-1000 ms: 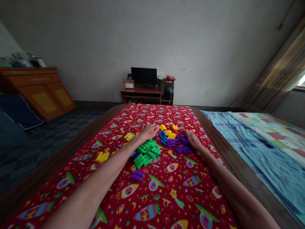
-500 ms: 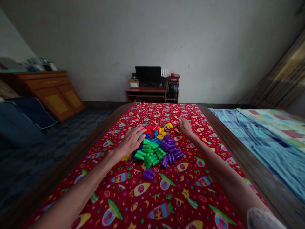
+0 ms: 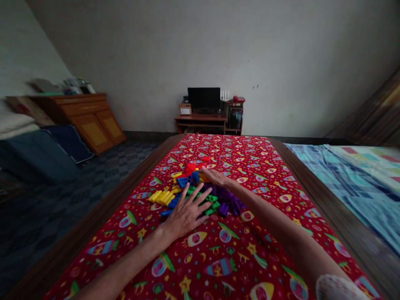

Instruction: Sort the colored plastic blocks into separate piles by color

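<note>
Now your left hand (image 3: 186, 213) lies flat, fingers splayed wide, on the near side of the plastic blocks (image 3: 163, 196) — drawn closer than a second ago — while your right hand (image 3: 216, 177), seemingly open, curls behind them; the heap sits tighter on the tablecloth (image 3: 237, 258).

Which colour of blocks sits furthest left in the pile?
The yellow blocks, a side-by-side row just left of the left hand; every other colour sits further right.
</note>
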Available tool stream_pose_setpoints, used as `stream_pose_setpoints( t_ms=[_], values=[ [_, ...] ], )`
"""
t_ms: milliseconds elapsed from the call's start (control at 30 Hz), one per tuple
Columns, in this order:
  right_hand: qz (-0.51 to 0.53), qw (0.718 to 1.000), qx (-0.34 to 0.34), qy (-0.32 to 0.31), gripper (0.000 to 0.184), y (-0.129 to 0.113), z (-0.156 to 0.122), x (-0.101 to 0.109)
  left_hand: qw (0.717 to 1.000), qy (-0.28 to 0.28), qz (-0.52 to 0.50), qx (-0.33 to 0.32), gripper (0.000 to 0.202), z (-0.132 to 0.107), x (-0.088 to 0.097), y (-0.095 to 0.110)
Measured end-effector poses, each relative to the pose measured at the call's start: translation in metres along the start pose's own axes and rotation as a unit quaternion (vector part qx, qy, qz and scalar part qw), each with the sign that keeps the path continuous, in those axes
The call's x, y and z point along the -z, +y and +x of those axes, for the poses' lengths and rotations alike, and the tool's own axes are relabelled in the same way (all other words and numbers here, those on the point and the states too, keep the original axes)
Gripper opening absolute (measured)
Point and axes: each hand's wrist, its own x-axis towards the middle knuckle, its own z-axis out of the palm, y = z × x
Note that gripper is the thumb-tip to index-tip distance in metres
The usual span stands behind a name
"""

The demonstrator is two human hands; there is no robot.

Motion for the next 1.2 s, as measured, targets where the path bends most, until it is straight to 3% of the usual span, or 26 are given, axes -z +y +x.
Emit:
stream_pose_setpoints(
  t_ms=[100, 200, 267, 367, 433, 533, 633, 700, 800, 900, 1000, 1100, 1200],
  values=[
    [-0.011, 1.0, 0.019, 0.003, 0.065, -0.014, -0.025, 0.018, 0.999, 0.017, 0.015, 0.028, 0.039, -0.027, 0.006, -0.019],
    [-0.096, 0.992, -0.018, 0.074, 0.061, -0.002, -0.077, 0.032, 0.995, 0.051, 0.014, 0.083, 0.046, -0.061, 0.009, -0.039],
    [-0.175, 0.976, -0.07, 0.105, 0.062, 0.012, -0.116, 0.027, 0.986, 0.08, -0.005, 0.144, 0.052, -0.078, 0.005, -0.052],
    [-0.224, 0.968, -0.074, 0.084, 0.067, 0.021, -0.149, -0.001, 0.958, 0.119, -0.068, 0.251, 0.061, -0.085, -0.011, -0.067],
    [-0.211, 0.971, -0.076, 0.082, 0.069, 0.011, -0.143, -0.028, 0.938, 0.125, -0.131, 0.294, 0.065, -0.076, -0.022, -0.073],
    [-0.156, 0.981, -0.085, 0.082, 0.07, -0.016, -0.106, -0.064, 0.914, 0.128, -0.211, 0.322, 0.067, -0.054, -0.031, -0.075],
    [-0.114, 0.991, -0.024, 0.065, 0.066, -0.035, -0.073, -0.075, 0.899, 0.136, -0.229, 0.349, 0.066, -0.041, -0.029, -0.082],
    [-0.103, 0.992, 0.007, 0.077, 0.06, -0.033, -0.067, -0.06, 0.899, 0.13, -0.215, 0.358, 0.063, -0.038, -0.026, -0.093],
    [-0.158, 0.976, -0.02, 0.146, 0.055, -0.003, -0.081, -0.01, 0.91, 0.117, -0.184, 0.353, 0.064, -0.026, -0.019, -0.119],
    [-0.335, 0.906, -0.136, 0.219, 0.053, 0.044, -0.114, 0.049, 0.928, 0.07, -0.159, 0.328, 0.067, 0.011, -0.013, -0.144],
    [-0.446, 0.825, -0.295, 0.183, 0.052, 0.086, -0.151, 0.092, 0.947, -0.052, -0.149, 0.28, 0.065, 0.069, -0.014, -0.156],
    [-0.474, 0.78, -0.381, 0.147, 0.053, 0.109, -0.175, 0.112, 0.952, -0.127, -0.159, 0.227, 0.063, 0.126, -0.027, -0.155],
    [-0.483, 0.767, -0.397, 0.149, 0.056, 0.116, -0.182, 0.116, 0.956, -0.152, -0.179, 0.174, 0.063, 0.16, -0.048, -0.147]
  ],
)
